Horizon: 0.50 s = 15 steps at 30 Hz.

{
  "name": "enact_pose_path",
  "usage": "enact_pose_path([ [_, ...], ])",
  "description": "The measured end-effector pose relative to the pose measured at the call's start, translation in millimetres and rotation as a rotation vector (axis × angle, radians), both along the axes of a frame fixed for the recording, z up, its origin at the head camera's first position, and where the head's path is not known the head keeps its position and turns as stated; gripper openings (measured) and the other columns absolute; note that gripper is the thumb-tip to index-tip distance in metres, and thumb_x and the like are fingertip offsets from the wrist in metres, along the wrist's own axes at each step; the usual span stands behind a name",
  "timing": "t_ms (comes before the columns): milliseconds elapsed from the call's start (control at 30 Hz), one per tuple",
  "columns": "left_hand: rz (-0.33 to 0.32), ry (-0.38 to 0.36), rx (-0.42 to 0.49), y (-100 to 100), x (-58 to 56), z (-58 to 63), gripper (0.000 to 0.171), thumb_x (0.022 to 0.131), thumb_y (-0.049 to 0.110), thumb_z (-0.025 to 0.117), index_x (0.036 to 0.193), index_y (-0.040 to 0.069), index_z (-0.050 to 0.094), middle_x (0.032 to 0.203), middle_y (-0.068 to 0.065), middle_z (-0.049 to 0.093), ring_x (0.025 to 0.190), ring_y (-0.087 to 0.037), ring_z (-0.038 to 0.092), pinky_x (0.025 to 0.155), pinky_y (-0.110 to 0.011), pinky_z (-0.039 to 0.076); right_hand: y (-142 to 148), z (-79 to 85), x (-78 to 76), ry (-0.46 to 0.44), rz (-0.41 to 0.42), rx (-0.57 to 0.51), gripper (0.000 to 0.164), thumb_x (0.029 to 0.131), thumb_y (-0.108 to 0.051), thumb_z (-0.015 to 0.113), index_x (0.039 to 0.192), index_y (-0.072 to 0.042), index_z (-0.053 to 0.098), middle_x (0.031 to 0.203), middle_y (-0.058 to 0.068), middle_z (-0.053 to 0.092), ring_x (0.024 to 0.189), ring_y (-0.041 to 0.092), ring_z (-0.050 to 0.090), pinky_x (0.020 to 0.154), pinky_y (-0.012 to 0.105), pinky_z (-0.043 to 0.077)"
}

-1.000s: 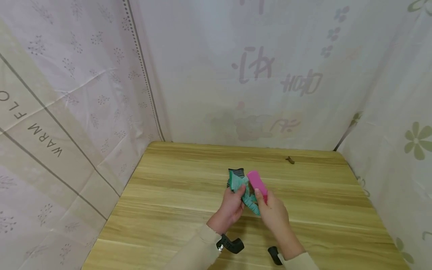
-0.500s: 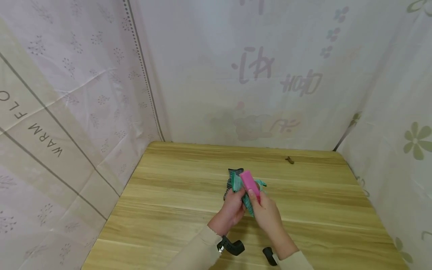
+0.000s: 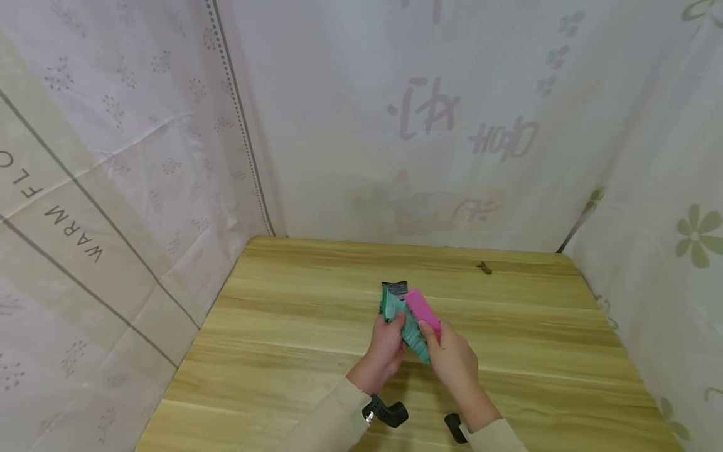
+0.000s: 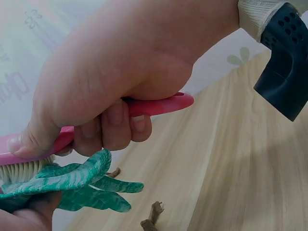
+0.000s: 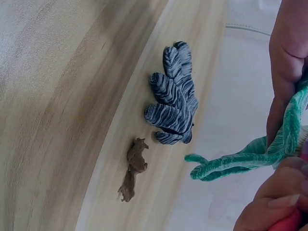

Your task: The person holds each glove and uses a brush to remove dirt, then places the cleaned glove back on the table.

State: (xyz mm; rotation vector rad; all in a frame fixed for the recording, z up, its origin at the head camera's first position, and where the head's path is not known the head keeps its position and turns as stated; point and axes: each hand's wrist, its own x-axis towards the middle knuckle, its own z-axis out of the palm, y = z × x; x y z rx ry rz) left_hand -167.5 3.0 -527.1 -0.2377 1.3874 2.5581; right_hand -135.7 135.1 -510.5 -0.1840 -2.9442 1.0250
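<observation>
One pink brush (image 4: 64, 138) shows bristles (image 4: 21, 172) in left wrist view, not head

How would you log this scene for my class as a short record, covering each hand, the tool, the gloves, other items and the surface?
Left hand: holds the green glove, thumb on top
Right hand: grips the pink brush
Tool contact: bristles against the green glove
Second glove: dark striped glove, lying on the table, partly hidden in the head view
Other item: brown scrap near the table's far edge, material unclear
Surface: wood-grain table
Backdrop: pale printed cloth
</observation>
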Motion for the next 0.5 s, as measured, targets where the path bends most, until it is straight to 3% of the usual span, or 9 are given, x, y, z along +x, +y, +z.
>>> enact_pose_path([
  [500,0.054,0.034,-0.030,-6.9,1.6,-3.2,0.030,0.109,0.017,0.043,0.131,-0.002,0.049,0.114,-0.007,0.067,0.098,-0.009,0.067,0.085,-0.023,0.057,-2.1,-3.4,-1.2,0.001,-0.029,0.033,0.061,0.103,-0.064,0.037,0.104,-0.006,0.057,0.065,0.005,0.049,0.058,0.021,0.048,0.049,0.033,0.032],
])
